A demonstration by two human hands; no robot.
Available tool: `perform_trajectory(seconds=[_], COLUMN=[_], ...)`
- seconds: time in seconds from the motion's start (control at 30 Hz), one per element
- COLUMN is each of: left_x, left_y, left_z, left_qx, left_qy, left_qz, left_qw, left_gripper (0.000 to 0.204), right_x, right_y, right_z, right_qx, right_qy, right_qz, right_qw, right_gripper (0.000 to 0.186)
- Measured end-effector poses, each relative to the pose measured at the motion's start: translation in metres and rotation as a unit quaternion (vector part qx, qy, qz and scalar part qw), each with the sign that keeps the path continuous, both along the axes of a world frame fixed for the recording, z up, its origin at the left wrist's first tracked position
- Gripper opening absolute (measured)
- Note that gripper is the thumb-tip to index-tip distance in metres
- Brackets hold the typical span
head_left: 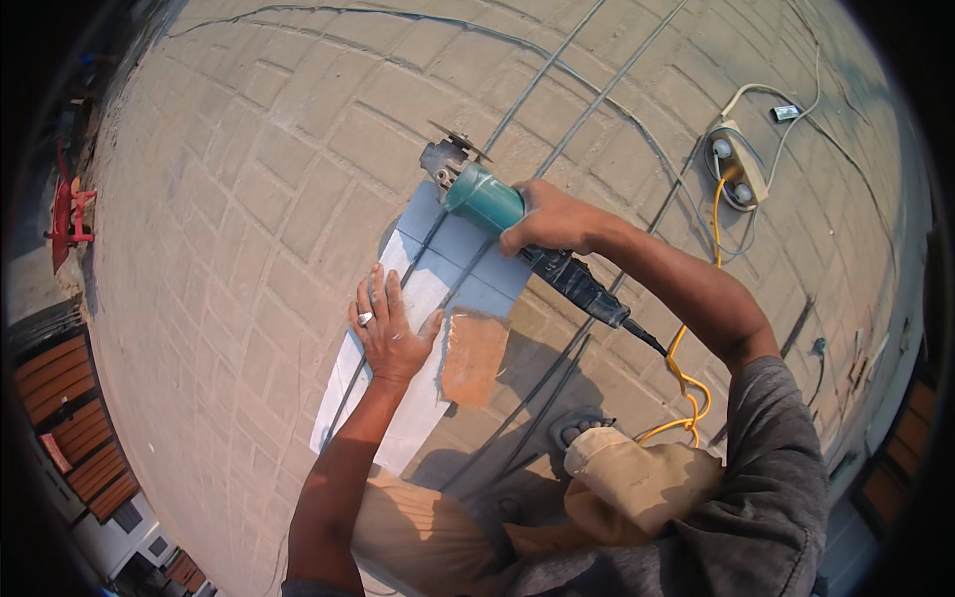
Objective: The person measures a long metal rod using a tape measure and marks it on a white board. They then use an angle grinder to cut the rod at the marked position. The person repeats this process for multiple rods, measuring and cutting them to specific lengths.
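Grey sleeve (pixel 771 438) close in, grinder (pixel 489 204) held one-handed over paving (pixel 239 189)

Nearest the camera, in the head view, the grey sleeve fills the lower right, with tan trousers (pixel 637 478) beside it. The right hand (pixel 552 217) is wrapped around the grinder, which sits over the far end of a white board (pixel 426 289), its cutting disc (pixel 460 139) beyond the board's tip, near thin rods (pixel 609 92). Whether the disc is spinning cannot be told. The left hand (pixel 395 333) is open, fingers slightly spread, palm down on the board beside a tan slab (pixel 476 360); what lies under the palm is hidden.

With only one hand on the tool, a disc binding against a rod could kick the grinder round, perhaps toward the bare left hand. If the left palm's pressure slackens, the board might slide on the paving. Sparks or chips would meet uncovered skin. The yellow cord (pixel 691 423) loops near the sandalled foot (pixel 577 428), so a shift of stance could snag it and tug at the socket box (pixel 734 164).
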State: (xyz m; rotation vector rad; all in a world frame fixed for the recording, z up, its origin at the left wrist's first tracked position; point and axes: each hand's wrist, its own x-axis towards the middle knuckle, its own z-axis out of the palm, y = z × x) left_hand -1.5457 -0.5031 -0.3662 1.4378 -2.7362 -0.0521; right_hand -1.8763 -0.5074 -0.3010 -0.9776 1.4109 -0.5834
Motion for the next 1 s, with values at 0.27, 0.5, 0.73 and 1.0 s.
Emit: perform_trajectory(seconds=[0.27,0.5,0.73,1.0], left_x=[0.001,0.0,0.001,0.001], left_y=[0.0,0.0,0.0,0.0], left_z=[0.001,0.0,0.0,-0.002], left_qx=[0.015,0.012,0.016,0.01], left_qy=[-0.004,-0.007,-0.008,-0.008], left_qz=[0.003,0.004,0.007,0.004], left_qw=[1.0,1.0,1.0,1.0], left_gripper=[0.092,0.092,0.091,0.092], right_x=[-0.001,-0.001,-0.009,-0.009], right_y=[0.0,-0.003,0.002,-0.006], right_z=[-0.002,-0.005,-0.008,-0.017], right_qx=[0.004,-0.01,-0.025,-0.016], right_qy=[-0.019,-0.015,-0.003,-0.015], right_qz=[-0.004,0.001,0.012,0.023], right_qw=[1.0,1.0,1.0,0.999], right_gripper=[0.059,0.05,0.045,0.043])
